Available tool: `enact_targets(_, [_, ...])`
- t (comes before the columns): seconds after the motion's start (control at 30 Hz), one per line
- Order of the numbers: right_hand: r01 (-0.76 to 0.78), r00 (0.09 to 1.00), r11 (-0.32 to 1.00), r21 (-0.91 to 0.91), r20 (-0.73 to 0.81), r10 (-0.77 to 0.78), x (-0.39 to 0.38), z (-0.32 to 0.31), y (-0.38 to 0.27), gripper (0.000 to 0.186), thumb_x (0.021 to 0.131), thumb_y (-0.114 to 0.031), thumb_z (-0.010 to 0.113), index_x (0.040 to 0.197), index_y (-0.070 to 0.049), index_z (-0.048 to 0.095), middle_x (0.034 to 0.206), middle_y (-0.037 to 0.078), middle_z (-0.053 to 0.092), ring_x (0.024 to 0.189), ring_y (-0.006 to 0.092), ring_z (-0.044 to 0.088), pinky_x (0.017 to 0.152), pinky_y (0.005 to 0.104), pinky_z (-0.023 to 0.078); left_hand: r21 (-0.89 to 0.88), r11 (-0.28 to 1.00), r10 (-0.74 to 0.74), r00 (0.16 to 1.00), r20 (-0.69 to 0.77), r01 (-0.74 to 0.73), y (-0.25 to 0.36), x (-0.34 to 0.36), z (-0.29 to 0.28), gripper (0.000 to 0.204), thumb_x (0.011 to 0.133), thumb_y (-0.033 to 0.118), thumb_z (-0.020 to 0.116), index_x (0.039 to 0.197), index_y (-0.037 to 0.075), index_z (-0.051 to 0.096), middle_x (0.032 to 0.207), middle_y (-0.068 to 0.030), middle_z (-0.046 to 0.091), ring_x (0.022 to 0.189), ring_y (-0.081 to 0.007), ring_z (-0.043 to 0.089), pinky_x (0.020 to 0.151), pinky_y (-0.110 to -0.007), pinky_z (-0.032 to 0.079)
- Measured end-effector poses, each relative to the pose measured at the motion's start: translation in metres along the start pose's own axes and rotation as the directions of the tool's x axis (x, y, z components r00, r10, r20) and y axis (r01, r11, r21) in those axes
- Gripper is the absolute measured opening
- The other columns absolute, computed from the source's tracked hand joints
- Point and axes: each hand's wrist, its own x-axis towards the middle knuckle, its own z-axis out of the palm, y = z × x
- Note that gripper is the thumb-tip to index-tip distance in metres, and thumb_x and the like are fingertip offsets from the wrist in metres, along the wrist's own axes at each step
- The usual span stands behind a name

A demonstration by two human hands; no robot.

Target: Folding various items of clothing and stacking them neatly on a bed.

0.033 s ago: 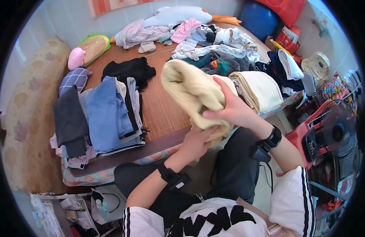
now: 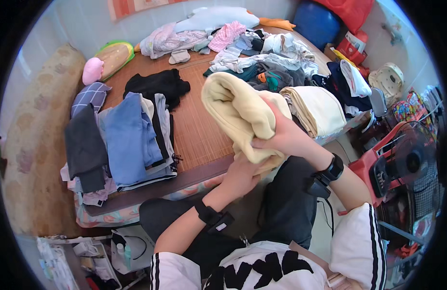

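A pale yellow, thick soft garment (image 2: 240, 113), bunched and partly folded, is held up over the front edge of the bed; its exact kind does not show. My right hand (image 2: 281, 133) grips its right side, with the thumb across the front. Lower down, my left hand (image 2: 240, 176) is closed round the bottom of the bundle, its fingertips partly hidden by the cloth. To the right of the bundle lies a folded cream garment (image 2: 322, 111) on the bed. Left of my hands are stacked folded clothes, with blue trousers (image 2: 129, 140) and a dark grey garment (image 2: 86, 147) on top.
Loose clothes (image 2: 276, 63) are heaped at the back of the brown bed mat (image 2: 197, 130). A black garment (image 2: 158, 89) lies near the folded stacks. On the right stand a red-framed fan (image 2: 409, 162) and a blue ball (image 2: 317, 24). A cart (image 2: 95, 258) stands lower left.
The yellow bundle has shifted slightly right, and its upper end is turned a little. Both hands keep hold of it.
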Motion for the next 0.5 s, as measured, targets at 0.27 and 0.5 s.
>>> enact_targets(0.27, [-0.013, 1.000, 0.989, 0.150, 0.026, 0.009, -0.007, 0.006, 0.028, 0.043, 0.091, -0.007, 0.050, 0.133, -0.005, 0.042, 0.130, 0.009, 0.049, 0.122, 0.0171, 0.044, 0.102, 0.0302, 0.033, -0.522, 0.853, -0.156, 0.951, -0.266, -0.006, 0.023, 0.003, -0.018, 0.056, 0.077, 0.024, 0.072, 0.122, 0.002, 0.046, 0.122, -0.0134, 0.049, 0.111, -0.0246, 0.048, 0.094, -0.036, 0.040])
enact_targets(0.5, [0.218, 0.975, 0.973, 0.076, -0.054, -0.214, 0.001, -0.001, -0.005, 0.049, 0.091, -0.022, 0.055, 0.133, -0.002, 0.041, 0.109, 0.010, 0.058, 0.095, 0.0147, 0.055, 0.085, 0.0289, 0.044, -0.914, 0.371, -0.449, 0.830, -0.331, -0.163, 0.054, 0.026, -0.067, 0.035, 0.091, 0.018, 0.056, 0.121, 0.002, 0.050, 0.113, -0.0063, 0.057, 0.100, -0.0132, 0.055, 0.085, -0.027, 0.045])
